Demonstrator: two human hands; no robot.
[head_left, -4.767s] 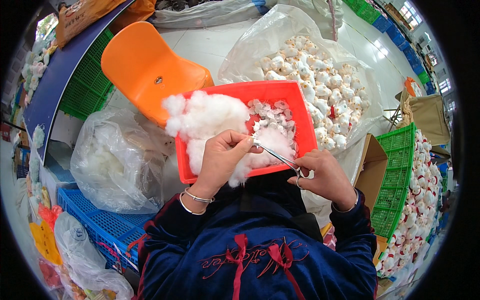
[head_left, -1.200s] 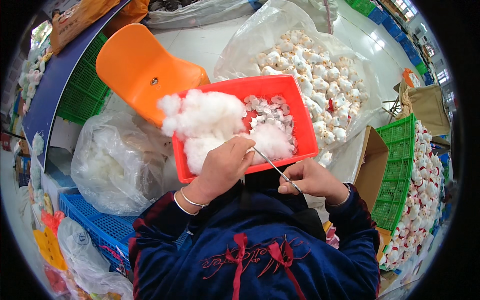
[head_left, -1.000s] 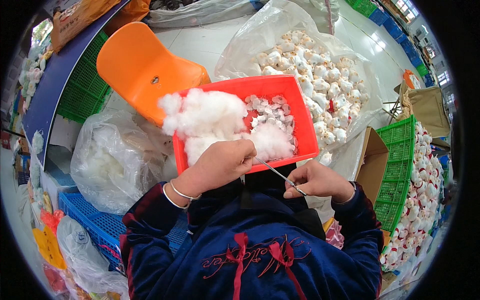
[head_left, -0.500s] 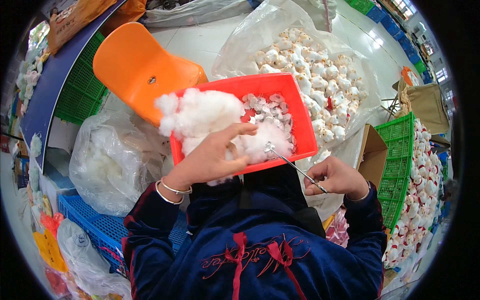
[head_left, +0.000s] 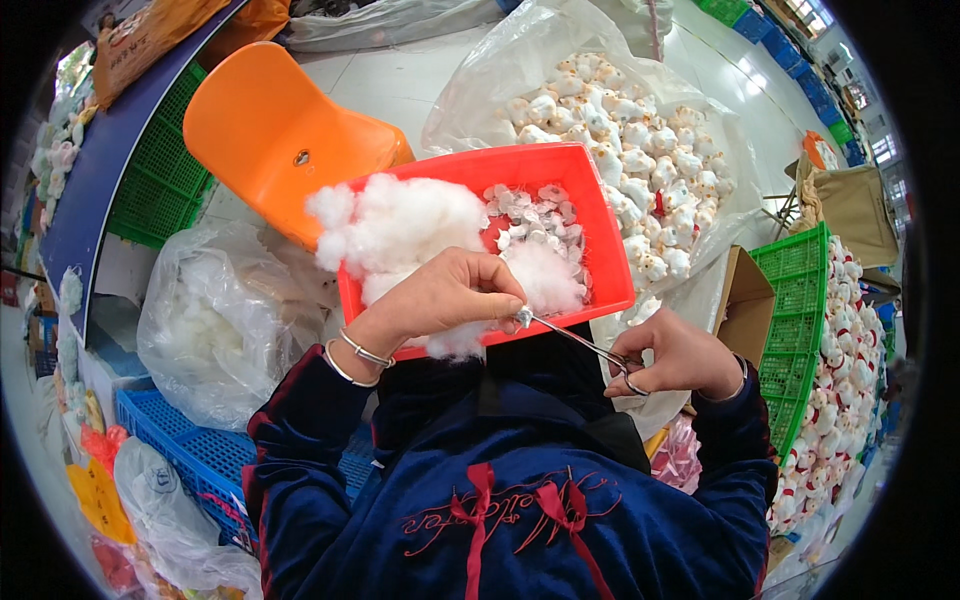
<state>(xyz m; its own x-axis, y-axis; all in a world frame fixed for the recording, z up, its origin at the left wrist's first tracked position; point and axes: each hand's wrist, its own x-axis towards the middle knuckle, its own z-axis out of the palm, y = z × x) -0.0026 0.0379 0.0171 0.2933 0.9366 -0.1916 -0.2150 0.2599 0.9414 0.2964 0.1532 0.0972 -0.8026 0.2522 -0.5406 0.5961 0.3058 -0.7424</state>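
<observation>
My right hand [head_left: 685, 355] grips long metal forceps [head_left: 575, 338] by their ring handles, tips pointing left. At the tips is a small whitish piece [head_left: 524, 316], pinched between thumb and forefinger of my left hand [head_left: 448, 292]; its exact kind is too small to tell. Both hands are at the near edge of a red plastic tray [head_left: 618, 235] above my lap. Fluffy white stuffing [head_left: 420, 222] heaps over the tray's left side, and a looser tuft of stuffing [head_left: 545, 278] lies near the forceps tips. Several small grey-white pieces [head_left: 540, 212] fill the tray's right part.
An orange chair [head_left: 290, 140] stands beyond the tray. Farther right, a clear bag [head_left: 470, 110] holds many small white stuffed toys [head_left: 650, 165]. Green crates [head_left: 790, 340] and a cardboard box [head_left: 745, 300] are at right; a bag of stuffing [head_left: 215, 330] and blue crate [head_left: 190, 440] at left.
My left hand has closed from open fingers into a pinch at the forceps tips. The tips have moved down and left, off the stuffing tuft.
</observation>
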